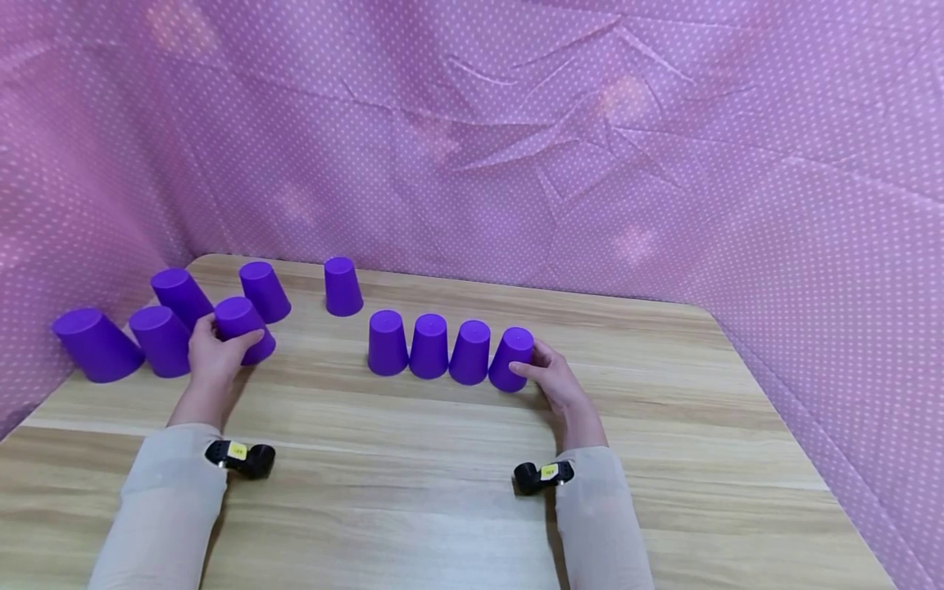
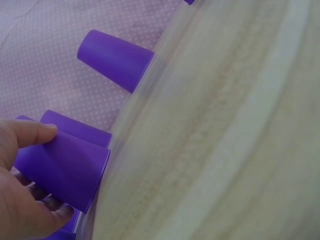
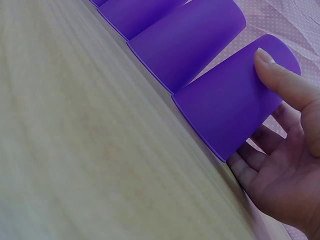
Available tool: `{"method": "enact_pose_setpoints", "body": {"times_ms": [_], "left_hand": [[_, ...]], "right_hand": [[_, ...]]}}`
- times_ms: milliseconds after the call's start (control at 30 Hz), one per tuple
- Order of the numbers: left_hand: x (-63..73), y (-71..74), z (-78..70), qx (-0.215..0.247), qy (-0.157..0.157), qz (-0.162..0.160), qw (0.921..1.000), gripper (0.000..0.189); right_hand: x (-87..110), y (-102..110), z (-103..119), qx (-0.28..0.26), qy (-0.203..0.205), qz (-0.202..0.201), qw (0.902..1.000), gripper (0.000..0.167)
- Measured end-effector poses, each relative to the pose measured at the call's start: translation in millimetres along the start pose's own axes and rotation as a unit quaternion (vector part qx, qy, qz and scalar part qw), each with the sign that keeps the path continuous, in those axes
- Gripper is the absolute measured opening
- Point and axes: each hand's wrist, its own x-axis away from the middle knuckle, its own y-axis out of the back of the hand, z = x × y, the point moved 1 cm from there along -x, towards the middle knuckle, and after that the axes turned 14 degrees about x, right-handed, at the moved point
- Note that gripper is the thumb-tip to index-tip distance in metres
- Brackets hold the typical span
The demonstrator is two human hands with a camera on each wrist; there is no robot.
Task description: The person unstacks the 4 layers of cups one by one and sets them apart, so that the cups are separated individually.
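My left hand [image 1: 214, 358] grips an upside-down purple cup [image 1: 243, 326] at the left of the table, thumb on its near side. In the left wrist view this cup [image 2: 65, 167] stands close over the tabletop and overlaps another cup behind it. My right hand [image 1: 559, 383] holds the rightmost purple cup [image 1: 510, 360] of a front row, with the thumb against its side and the other fingers behind. The right wrist view shows that cup [image 3: 235, 100] beside its row neighbour [image 3: 190, 45], their rims meeting at the table.
Other upside-down purple cups stand around the left hand, such as the far-left one [image 1: 99, 346] and a back one [image 1: 265, 292]. A lone cup [image 1: 343, 287] is behind the row's left end [image 1: 388, 344]. Pink dotted cloth [image 1: 472, 188] hangs behind the wooden table [image 1: 413, 475].
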Motion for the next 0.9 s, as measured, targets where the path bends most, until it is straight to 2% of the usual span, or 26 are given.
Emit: {"method": "enact_pose_setpoints", "body": {"times_ms": [167,333,400,533,667,767,900], "left_hand": [[-1.6,0.6,2.1,0.006,-0.002,-0.001,1.0,0.082],[0.4,0.1,-3.9,-0.005,-0.005,-0.004,1.0,0.083],[0.9,0.2,-6.1,-0.01,-0.014,-0.006,0.9998,0.084],[0.8,1.1,-8.2,0.024,-0.025,-0.003,0.9994,0.083],[-0.2,2.4,-12.5,0.024,-0.049,0.003,0.9985,0.08],[6.6,1.1,-24.8,-0.008,-0.07,-0.002,0.9975,0.077],[30.3,-5.2,-53.8,-0.014,-0.077,-0.017,0.9968,0.07]], "right_hand": [[-2.3,0,-4,-0.007,0.004,-0.002,1.0,0.053],[-2.1,1,-4,-0.005,0.003,-0.003,1.0,0.054],[-1.6,1,-3,-0.004,0.001,-0.002,1.0,0.054],[-0.7,1,-2,-0.004,-0.002,0.0,1.0,0.053],[-0.1,1,-1,0.0,-0.007,0.002,1.0,0.055],[-0.1,1,-1,0.004,-0.011,0.002,0.9999,0.055],[-0.1,1,-2,0.003,-0.01,0.003,0.9999,0.056]]}}
